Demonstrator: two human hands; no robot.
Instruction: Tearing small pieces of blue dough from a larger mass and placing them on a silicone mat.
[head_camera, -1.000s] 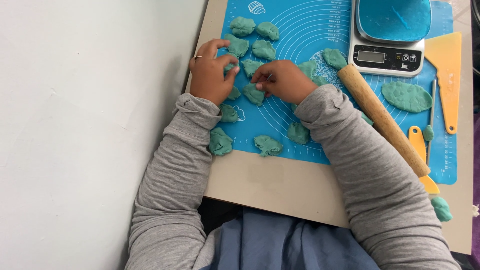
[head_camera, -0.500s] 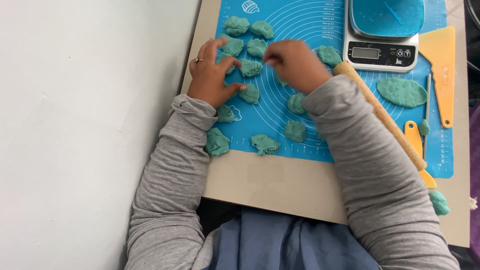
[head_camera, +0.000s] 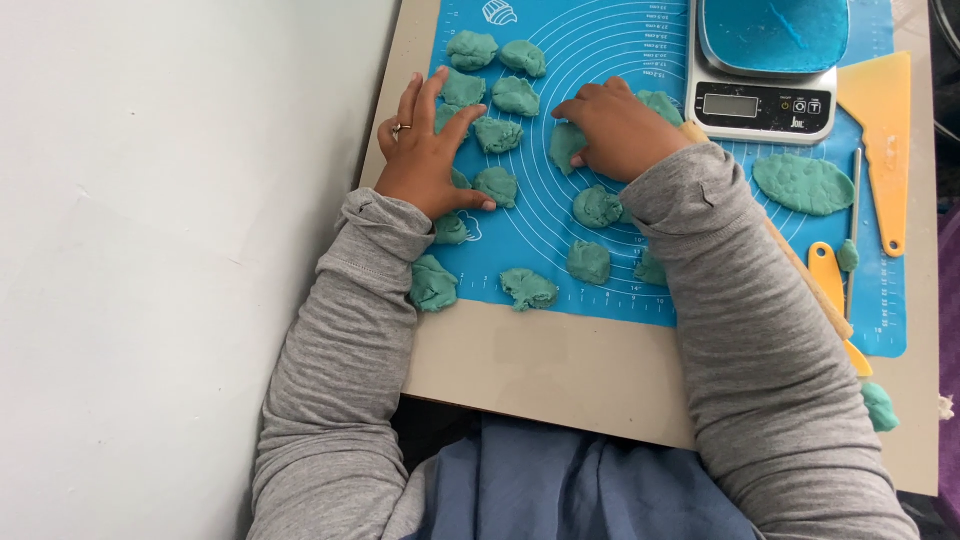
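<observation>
1. Fingers of the right hand (head_camera: 618, 128) pinch one dough piece (head_camera: 566, 145) on the blue mat (head_camera: 600, 40).
2. Left hand (head_camera: 425, 150) lies flat, fingers spread, on other pieces (head_camera: 497, 134).
3. Many pieces look already portioned; one flat dough sheet (head_camera: 803, 184) remains uncut.

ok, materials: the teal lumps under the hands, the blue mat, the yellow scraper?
Teal lumps: soft dough or modelling clay, matte; ragged, dented edges.
Blue mat: likely silicone, smooth; lies thin and flat, printed white rings.
Yellow scraper: probably rigid plastic, faint sheen; clean straight edges.
</observation>
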